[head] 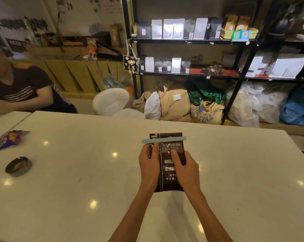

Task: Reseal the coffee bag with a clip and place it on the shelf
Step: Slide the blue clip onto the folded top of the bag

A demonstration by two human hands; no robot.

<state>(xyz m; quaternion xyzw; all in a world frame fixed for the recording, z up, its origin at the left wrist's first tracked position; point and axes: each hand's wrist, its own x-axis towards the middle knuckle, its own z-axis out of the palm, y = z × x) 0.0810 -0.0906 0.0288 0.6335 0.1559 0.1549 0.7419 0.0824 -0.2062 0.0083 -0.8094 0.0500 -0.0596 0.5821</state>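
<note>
A dark brown coffee bag [167, 173] with white lettering lies flat on the white table [77, 180], its top pointing away from me. A long pale green clip [163, 139] sits across the bag just below its top edge. My left hand [148, 165] grips the bag's left side, thumb on its face. My right hand [186, 169] grips the right side, its thumb pressing on the label. Beyond the table stands a black metal shelf [187, 41] that carries rows of white, grey and brown bags.
On the table's left lie a purple snack packet [9, 138] and a dark round ashtray [18, 166]. A person in a dark striped top [20, 88] sits at the far left. A white stool [111, 100] and sacks [175, 103] crowd the floor under the shelf.
</note>
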